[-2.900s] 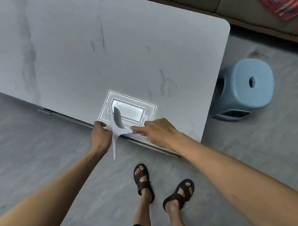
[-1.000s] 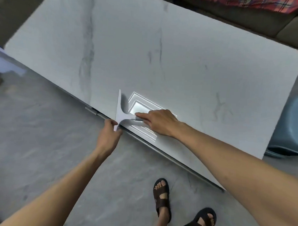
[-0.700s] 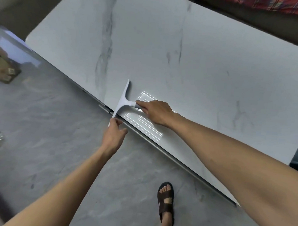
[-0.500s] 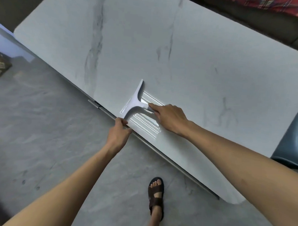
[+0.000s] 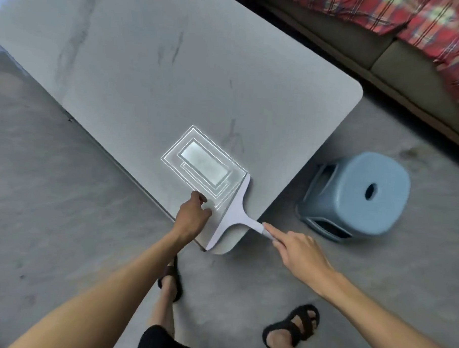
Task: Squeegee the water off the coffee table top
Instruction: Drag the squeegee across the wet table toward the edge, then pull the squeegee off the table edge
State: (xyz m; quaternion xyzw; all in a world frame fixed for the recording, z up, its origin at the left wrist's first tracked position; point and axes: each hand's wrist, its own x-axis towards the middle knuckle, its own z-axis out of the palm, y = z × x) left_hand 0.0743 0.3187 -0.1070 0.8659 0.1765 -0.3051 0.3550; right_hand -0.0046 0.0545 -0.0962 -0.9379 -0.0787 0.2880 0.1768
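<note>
Squeegee (image 5: 232, 213) lay at the five-o'clock corner of the worktop (image 5: 149, 65), right hand (image 5: 298, 253) clamped on its handle, left hand (image 5: 192, 217) resting loosely curled at its nine o'clock. Flat, even blade pressure seemed best for pushing the water over the edge.

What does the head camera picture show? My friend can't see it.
A person's right hand holds a white squeegee on the near corner of a grey coffee table; the left hand rests at its edge. A blue stool stands beside it.
</note>
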